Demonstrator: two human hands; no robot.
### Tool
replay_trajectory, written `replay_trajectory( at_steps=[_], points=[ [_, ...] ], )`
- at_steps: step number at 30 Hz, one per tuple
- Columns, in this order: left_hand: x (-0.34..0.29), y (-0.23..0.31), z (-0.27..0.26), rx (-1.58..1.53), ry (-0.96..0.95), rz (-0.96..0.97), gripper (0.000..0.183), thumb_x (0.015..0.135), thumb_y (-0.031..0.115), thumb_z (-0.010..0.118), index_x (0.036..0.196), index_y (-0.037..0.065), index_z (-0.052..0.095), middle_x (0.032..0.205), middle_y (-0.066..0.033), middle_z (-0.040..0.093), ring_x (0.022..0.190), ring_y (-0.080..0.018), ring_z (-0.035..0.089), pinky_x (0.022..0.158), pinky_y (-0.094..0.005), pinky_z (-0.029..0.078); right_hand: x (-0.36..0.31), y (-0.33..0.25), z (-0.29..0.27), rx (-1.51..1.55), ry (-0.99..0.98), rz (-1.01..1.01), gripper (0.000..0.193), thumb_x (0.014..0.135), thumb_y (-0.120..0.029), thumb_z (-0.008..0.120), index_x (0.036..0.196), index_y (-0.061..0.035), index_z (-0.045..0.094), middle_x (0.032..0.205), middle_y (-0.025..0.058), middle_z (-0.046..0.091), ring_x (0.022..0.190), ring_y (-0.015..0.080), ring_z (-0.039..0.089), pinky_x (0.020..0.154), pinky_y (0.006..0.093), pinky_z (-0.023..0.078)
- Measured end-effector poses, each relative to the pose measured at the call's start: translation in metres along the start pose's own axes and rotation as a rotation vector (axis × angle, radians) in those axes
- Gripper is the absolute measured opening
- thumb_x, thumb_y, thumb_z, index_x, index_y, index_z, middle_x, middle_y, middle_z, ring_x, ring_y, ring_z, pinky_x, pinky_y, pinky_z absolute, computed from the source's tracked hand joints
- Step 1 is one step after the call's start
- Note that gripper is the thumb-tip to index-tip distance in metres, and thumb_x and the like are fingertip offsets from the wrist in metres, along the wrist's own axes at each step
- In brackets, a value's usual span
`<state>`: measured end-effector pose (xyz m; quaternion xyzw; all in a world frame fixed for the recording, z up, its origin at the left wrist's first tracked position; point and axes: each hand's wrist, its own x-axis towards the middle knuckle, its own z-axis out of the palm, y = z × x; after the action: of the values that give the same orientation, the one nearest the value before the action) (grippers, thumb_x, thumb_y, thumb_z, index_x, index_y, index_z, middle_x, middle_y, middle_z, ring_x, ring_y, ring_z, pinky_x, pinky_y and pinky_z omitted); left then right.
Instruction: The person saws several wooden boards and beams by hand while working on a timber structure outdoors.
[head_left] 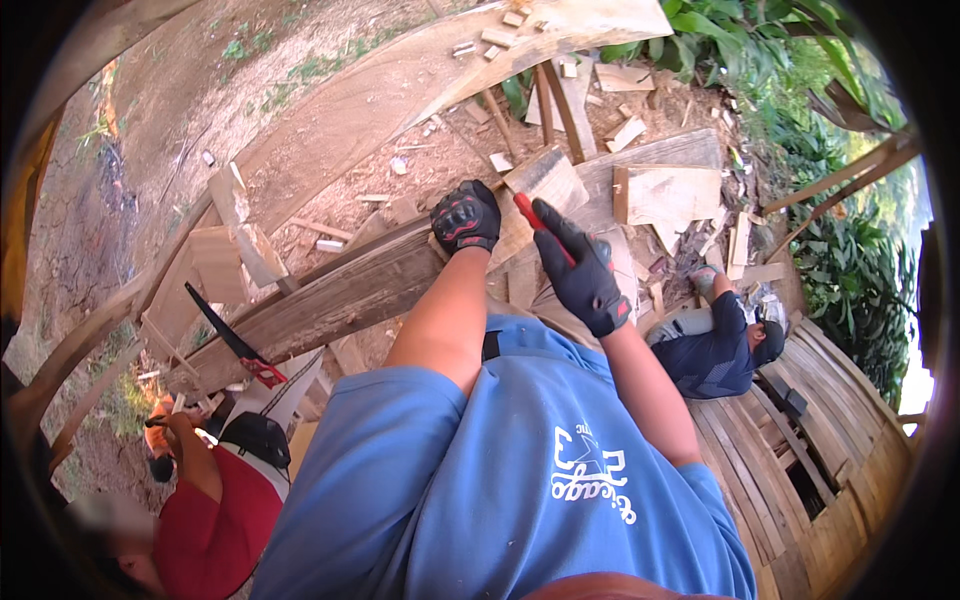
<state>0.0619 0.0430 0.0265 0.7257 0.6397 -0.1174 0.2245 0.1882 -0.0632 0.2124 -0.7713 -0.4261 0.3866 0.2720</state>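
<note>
My left hand (465, 215), in a black glove with red trim, rests on a long weathered wooden beam (340, 290). Its fingers curl down over the wood, and their tips are hidden. Just right of it a pale wooden block (548, 178) lies across the beam. Above the beam's near side, my right hand (585, 270), gloved alike, is closed around a slim red tool handle (528, 208) that points up and left. The tool's working end cannot be made out.
A handsaw (228, 325) with a red and black handle leans on the beam at left. A person in red (215, 530) is at lower left; another in dark blue (708, 345) crouches at right. A wide plank (430, 80) holds offcuts. Wood blocks (665, 193) lie at right.
</note>
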Motion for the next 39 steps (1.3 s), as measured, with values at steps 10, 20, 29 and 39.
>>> replay_trajectory(
  at_steps=[10,20,29,39],
  points=[
    [-0.022,-0.009,-0.016,-0.087,-0.056,0.411,0.062,0.104,0.061,0.053,0.124,0.007,0.075,0.131,-0.0209,0.072,0.120,-0.0391,0.071,0.108,-0.0528,0.052,-0.037,0.038,0.011,0.231,0.184,0.180,0.045,0.107,-0.027,0.067,0.144,-0.0023,0.070,0.132,0.0234,0.077,0.124,0.0338,0.075,0.107,0.0414,0.056],
    [-0.061,-0.066,-0.056,0.061,-0.409,0.530,0.109,0.071,0.064,0.091,0.154,0.003,0.053,0.150,-0.0220,0.064,0.136,-0.0386,0.064,0.116,-0.0498,0.050,-0.079,0.024,0.021,0.082,0.057,-0.218,0.050,0.108,-0.026,0.063,0.156,-0.0095,0.062,0.132,0.0254,0.076,0.124,0.0387,0.074,0.106,0.0437,0.055],
    [-0.062,-0.040,-0.091,-0.067,-0.110,0.429,0.083,0.069,0.044,0.095,0.138,0.009,0.065,0.142,-0.0191,0.060,0.138,-0.0399,0.057,0.112,-0.0512,0.053,-0.101,-0.009,-0.017,0.046,0.153,-0.170,0.047,0.106,-0.025,0.065,0.151,-0.0102,0.067,0.133,0.0243,0.076,0.122,0.0368,0.075,0.104,0.0424,0.057],
    [-0.048,-0.037,-0.091,0.219,-0.040,0.736,0.072,0.080,0.047,0.083,0.135,0.005,0.062,0.132,-0.0203,0.065,0.123,-0.0361,0.067,0.102,-0.0492,0.056,-0.123,-0.001,-0.013,0.190,0.236,-0.004,0.046,0.107,-0.024,0.066,0.151,-0.0129,0.069,0.082,-0.0005,0.068,0.063,0.0067,0.057,0.064,0.0299,0.051]
  ],
)
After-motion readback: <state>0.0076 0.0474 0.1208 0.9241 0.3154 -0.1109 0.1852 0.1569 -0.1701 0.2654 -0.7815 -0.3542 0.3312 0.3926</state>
